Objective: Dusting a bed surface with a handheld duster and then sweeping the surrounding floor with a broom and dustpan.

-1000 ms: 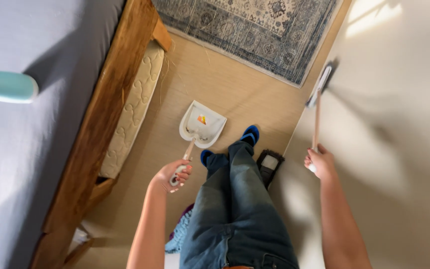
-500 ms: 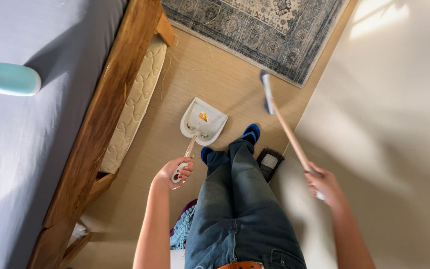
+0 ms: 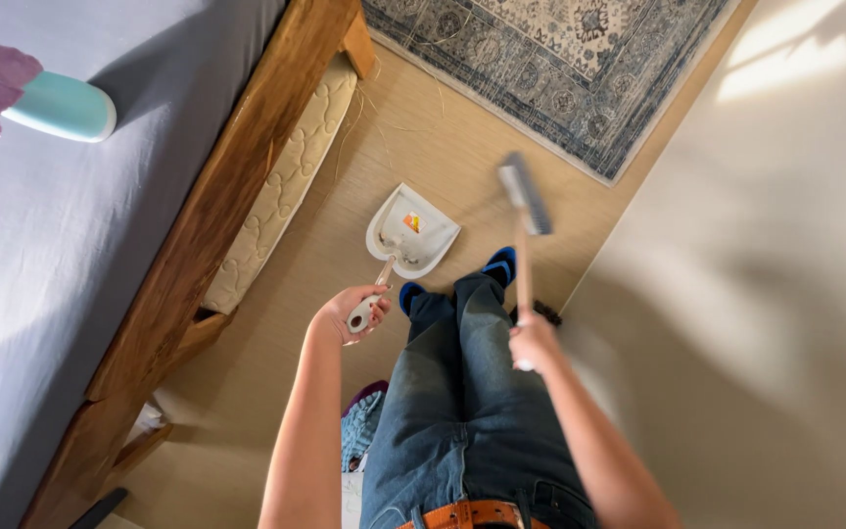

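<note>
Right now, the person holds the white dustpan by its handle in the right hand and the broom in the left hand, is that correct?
Not quite: the hands are swapped. In the head view, the left hand grips the handle of the white dustpan, which sits on the floor, and the right hand holds the broom.

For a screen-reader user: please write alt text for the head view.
Seen from above, a person's left hand holds a white plastic dustpan on the tan floor, while the right hand holds a wooden-handled broom, beside a wooden bed frame and patterned rug.
</note>
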